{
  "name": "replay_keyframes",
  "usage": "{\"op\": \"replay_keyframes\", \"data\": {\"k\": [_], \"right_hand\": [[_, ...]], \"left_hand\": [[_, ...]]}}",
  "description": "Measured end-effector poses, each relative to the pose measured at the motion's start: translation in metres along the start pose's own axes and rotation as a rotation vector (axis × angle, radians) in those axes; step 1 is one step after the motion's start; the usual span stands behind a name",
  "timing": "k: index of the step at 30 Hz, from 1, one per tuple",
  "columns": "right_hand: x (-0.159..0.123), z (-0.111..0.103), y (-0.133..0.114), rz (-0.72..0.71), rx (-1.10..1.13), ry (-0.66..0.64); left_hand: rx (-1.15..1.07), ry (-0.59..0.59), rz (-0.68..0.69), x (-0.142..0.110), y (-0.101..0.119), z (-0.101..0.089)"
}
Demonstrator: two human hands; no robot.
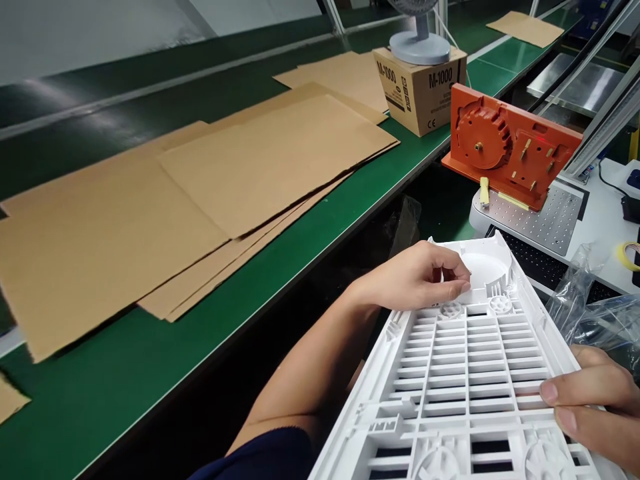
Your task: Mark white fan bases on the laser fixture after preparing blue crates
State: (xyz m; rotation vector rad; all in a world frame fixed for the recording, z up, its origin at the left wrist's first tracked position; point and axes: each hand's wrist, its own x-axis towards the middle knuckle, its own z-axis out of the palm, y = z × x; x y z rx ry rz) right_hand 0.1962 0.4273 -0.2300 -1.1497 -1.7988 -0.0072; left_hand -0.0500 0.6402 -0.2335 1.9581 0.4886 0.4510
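The left hand (413,280) curls its fingers over the far end of a white ribbed plastic panel (465,380), while the right hand (590,407) grips its side edge. They hold the panel up beside the green tabletop (100,400).

Cardboard sheets (190,193) lie overlapping on the conveyor belt (75,413), left side. M-1000 carton (419,90) sits at the belt's far edge, desk fan (419,40) on top. Moulded fixture (510,147) stands on perforated plate (540,217), right of carton, behind ribbed plastic panel (465,373).
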Motion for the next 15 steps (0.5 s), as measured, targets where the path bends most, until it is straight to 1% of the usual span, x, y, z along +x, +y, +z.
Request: {"op": "replay_keyframes", "data": {"k": [2,4,7,10,12,15], "right_hand": [[0.007,0.003,-0.002,-0.045,0.029,0.006],[0.015,0.004,-0.005,-0.055,0.044,0.012],[0.026,0.001,-0.011,-0.033,0.065,-0.048],[0.032,-0.003,-0.015,-0.014,0.077,-0.102],[0.033,-0.002,-0.015,-0.026,0.082,-0.091],[0.032,0.005,-0.012,-0.070,0.093,-0.054]], "left_hand": [[-0.015,0.000,-0.034,0.000,-0.001,0.002],[-0.035,0.000,-0.068,0.000,-0.002,0.003],[-0.042,-0.005,-0.082,0.000,-0.002,0.004],[-0.030,0.005,-0.061,0.000,0.000,0.004],[-0.026,0.016,-0.038,0.001,0.003,0.004],[-0.029,0.007,0.018,0.002,0.008,0.004]]}}
